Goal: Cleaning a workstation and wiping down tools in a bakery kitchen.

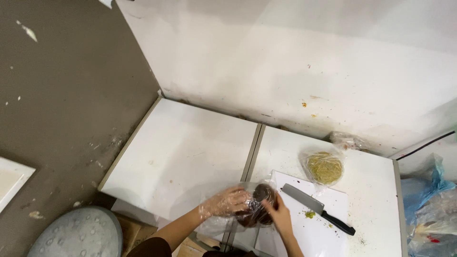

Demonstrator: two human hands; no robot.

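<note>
My left hand (pixel 224 202), in a thin clear plastic glove, is pressed against a clear plastic bag (pixel 257 205) that holds dark brown round pieces. My bare right hand (pixel 280 215) grips the same bag from the right side. The bag sits at the near edge of the white table (pixel 181 147), by the left corner of a white cutting board (pixel 328 228). A cleaver (pixel 316 208) with a black handle lies on the board, just right of my right hand, beside a small green scrap (pixel 310 214).
A clear bag of yellow-green shredded food (pixel 324 167) lies behind the board, with a crumpled plastic wrap (pixel 347 140) against the white wall. Blue and clear plastic bags (pixel 431 204) pile at the right. A round grey stool (pixel 76 233) stands on the brown floor at lower left.
</note>
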